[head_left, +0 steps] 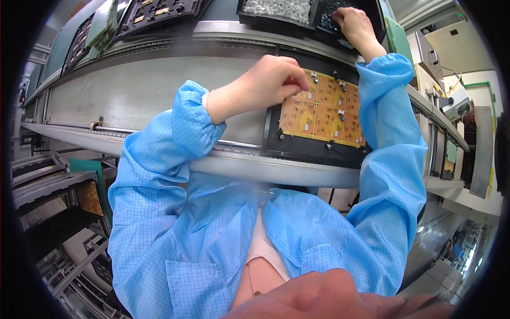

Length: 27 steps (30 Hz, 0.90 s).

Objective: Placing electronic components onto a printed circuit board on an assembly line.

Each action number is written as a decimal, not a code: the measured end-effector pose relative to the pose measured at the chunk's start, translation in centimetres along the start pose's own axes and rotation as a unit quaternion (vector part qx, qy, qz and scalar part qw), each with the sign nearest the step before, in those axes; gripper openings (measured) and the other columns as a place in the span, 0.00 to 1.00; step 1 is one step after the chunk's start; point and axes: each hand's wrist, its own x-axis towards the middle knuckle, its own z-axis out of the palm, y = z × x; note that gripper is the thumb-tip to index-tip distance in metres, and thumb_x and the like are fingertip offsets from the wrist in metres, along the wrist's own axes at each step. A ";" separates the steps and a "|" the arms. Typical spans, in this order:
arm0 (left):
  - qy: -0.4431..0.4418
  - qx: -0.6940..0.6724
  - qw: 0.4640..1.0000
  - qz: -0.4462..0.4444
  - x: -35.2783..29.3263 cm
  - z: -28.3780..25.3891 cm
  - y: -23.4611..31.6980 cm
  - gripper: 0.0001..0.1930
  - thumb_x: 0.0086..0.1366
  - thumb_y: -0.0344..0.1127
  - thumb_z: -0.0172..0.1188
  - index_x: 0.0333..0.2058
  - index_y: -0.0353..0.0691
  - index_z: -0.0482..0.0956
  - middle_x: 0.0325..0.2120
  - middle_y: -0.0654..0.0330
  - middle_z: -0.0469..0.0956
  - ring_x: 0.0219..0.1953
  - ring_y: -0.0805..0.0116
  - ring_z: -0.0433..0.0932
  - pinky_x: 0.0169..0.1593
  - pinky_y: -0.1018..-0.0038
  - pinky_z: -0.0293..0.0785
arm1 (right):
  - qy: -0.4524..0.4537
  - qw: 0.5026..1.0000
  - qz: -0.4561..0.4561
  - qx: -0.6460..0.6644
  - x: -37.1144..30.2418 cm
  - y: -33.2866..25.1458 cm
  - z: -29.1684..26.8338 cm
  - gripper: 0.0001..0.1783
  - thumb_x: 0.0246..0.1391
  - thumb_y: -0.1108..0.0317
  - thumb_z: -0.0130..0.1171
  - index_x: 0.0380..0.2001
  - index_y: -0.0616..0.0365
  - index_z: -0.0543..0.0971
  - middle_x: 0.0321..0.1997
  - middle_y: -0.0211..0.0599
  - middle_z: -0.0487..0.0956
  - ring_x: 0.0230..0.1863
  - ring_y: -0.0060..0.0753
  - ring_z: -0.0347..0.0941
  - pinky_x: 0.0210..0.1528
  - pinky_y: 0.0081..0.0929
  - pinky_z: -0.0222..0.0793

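A yellow-orange circuit board panel (324, 119), divided into several sections with small parts on it, lies in a black carrier frame (297, 148). My left hand (268, 82) hovers over the panel's upper left edge, thumb and fingers curled together in a pinch. Whatever sits between those fingertips, if anything, is too small to make out. Farther off to the right, my right hand (356, 29) reaches into a black bin (378, 24) of small dark parts (328, 20). Its fingers are drawn together at the parts, and their tips are partly hidden.
Beside that bin stands another black bin holding white parts (279, 8). Metal conveyor rails (228, 29) run along both sides of the carrier. Black trays with boards (154, 16) and green boards (103, 29) stand at the far left. A rack (48, 196) is at lower left.
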 end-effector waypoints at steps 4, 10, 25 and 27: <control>-0.025 0.058 0.998 0.021 -0.1 2.6 1.2 0.07 0.53 0.26 0.62 0.33 0.38 0.83 0.30 0.55 0.81 0.36 0.54 0.81 0.42 0.64 0.78 | 0.054 0.998 -0.012 -0.039 -0.5 -2.0 -1.9 0.05 0.46 0.68 0.64 0.27 0.57 0.85 0.32 0.44 0.79 0.43 0.47 0.75 0.47 0.42 0.71; 0.018 0.178 0.983 0.034 0.6 5.1 0.5 0.06 0.55 0.27 0.59 0.32 0.39 0.81 0.30 0.56 0.81 0.38 0.54 0.80 0.42 0.61 0.77 | 0.134 0.983 0.034 0.120 -2.0 -2.6 -3.9 0.05 0.46 0.68 0.64 0.25 0.58 0.83 0.29 0.45 0.80 0.36 0.48 0.78 0.42 0.41 0.74; 0.001 0.174 0.985 -0.007 0.3 4.0 -0.9 0.04 0.55 0.28 0.60 0.31 0.38 0.81 0.29 0.54 0.81 0.38 0.54 0.81 0.42 0.61 0.77 | 0.081 0.935 0.040 0.344 -11.0 -8.6 -8.0 0.07 0.58 0.68 0.58 0.35 0.60 0.80 0.27 0.22 0.75 0.29 0.10 0.66 0.32 0.13 0.63; 0.000 0.193 0.981 -0.001 0.2 4.0 -1.1 0.05 0.55 0.28 0.60 0.31 0.38 0.81 0.29 0.54 0.81 0.38 0.54 0.81 0.42 0.61 0.77 | 0.010 0.902 0.076 0.426 -12.1 -8.9 -8.4 0.07 0.59 0.68 0.58 0.36 0.61 0.79 0.28 0.22 0.75 0.29 0.11 0.67 0.33 0.13 0.64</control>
